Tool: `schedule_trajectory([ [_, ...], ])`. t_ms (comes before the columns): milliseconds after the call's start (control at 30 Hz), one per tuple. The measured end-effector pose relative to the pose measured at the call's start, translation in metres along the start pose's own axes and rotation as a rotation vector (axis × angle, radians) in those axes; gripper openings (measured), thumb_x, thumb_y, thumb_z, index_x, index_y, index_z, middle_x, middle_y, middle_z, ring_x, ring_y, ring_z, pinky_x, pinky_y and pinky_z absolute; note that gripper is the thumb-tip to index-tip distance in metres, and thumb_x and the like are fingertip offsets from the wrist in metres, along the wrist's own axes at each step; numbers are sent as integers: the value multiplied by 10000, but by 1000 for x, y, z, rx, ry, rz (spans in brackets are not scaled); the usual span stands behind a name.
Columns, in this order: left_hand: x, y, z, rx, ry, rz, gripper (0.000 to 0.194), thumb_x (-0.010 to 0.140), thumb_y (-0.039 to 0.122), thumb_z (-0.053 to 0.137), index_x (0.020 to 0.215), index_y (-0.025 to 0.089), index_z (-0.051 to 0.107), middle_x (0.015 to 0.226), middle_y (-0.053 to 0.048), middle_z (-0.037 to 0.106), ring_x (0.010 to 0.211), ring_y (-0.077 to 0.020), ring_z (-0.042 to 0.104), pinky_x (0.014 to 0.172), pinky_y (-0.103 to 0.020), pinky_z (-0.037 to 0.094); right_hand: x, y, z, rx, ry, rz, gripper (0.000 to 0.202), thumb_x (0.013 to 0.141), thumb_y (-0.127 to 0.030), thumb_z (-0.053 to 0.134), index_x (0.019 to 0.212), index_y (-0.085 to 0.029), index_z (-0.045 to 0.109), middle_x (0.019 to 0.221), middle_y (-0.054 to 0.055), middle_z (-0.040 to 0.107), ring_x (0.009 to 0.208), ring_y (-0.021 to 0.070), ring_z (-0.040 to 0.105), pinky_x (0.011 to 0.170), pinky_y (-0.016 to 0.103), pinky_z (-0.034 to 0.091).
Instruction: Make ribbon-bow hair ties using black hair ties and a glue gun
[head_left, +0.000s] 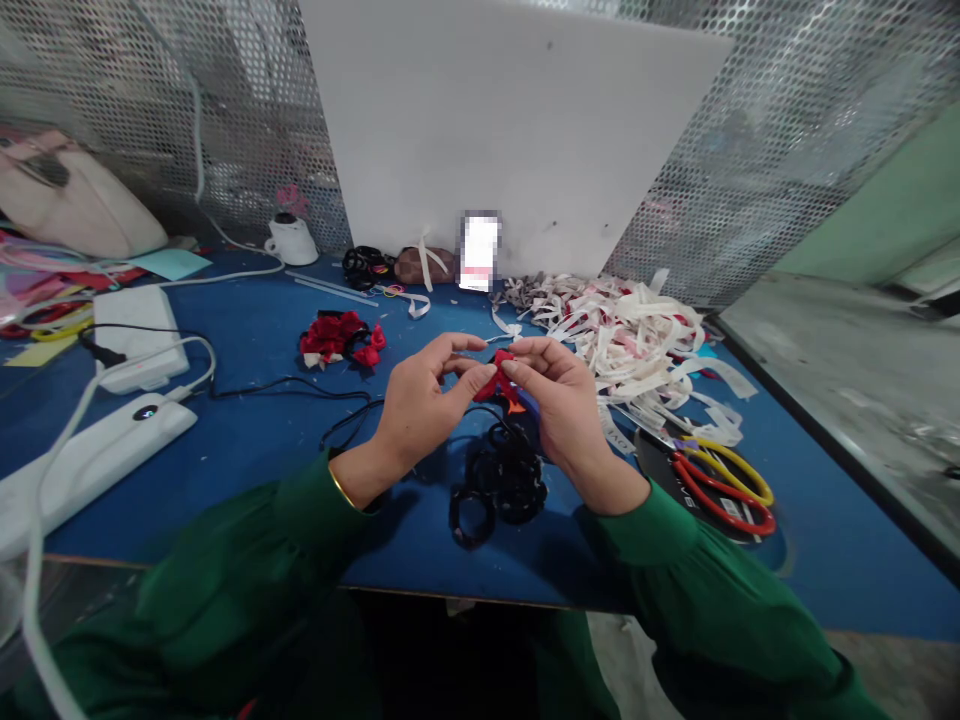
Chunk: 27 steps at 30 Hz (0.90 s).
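red fabric (500,376) sits between left fingers (472,383) and right fingers (528,378).

From over here I am seeing loose, dark green clothing, the left sleeve (217,575) and the right sleeve (739,600) both ballooning along the forearm and drawing in to plain, wide cuffs (651,535). A thin, gold-coloured bangle (342,485) is ringing the wrist of the left hand (427,400), while the right hand (559,405) is showing a bare wrist. More green cloth (574,665) is appearing at the lap.
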<state>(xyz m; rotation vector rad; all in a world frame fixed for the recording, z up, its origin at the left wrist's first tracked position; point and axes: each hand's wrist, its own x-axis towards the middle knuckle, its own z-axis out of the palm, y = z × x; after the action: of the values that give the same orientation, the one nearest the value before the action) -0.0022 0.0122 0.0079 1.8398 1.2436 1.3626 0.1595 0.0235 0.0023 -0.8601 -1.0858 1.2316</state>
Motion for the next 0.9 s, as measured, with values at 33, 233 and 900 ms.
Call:
schedule_trajectory([
  [33, 0, 0, 0, 3, -1, -5, 241, 900, 349, 668, 1102, 217, 662, 862, -21, 779, 807, -186, 744, 708, -298, 547, 0, 0, 0, 5, 5, 4, 258, 674, -302, 864, 849, -226, 690, 756, -26, 698, 665, 113, 615, 650, 257, 518],
  [233, 1, 1, 2, 36, -22, -4, 295, 796, 257, 758, 1069, 213, 654, 831, -4, 774, 771, -181, 741, 715, -298, 543, -1, 3, 1, -23, -31, 25, 277, 700, -323, 853, 886, -226, 672, 761, -25, 702, 664, 123, 632, 643, 269, 522],
  [900, -2, 3, 2, 90, -5, 47, 416, 776, 126, 691, 1169, 234, 605, 686, 65, 672, 628, -130, 629, 708, -298, 509, -4, 6, 3, -32, -57, 17, 259, 708, -303, 848, 882, -221, 674, 730, -32, 694, 655, 109, 618, 653, 257, 529],
])
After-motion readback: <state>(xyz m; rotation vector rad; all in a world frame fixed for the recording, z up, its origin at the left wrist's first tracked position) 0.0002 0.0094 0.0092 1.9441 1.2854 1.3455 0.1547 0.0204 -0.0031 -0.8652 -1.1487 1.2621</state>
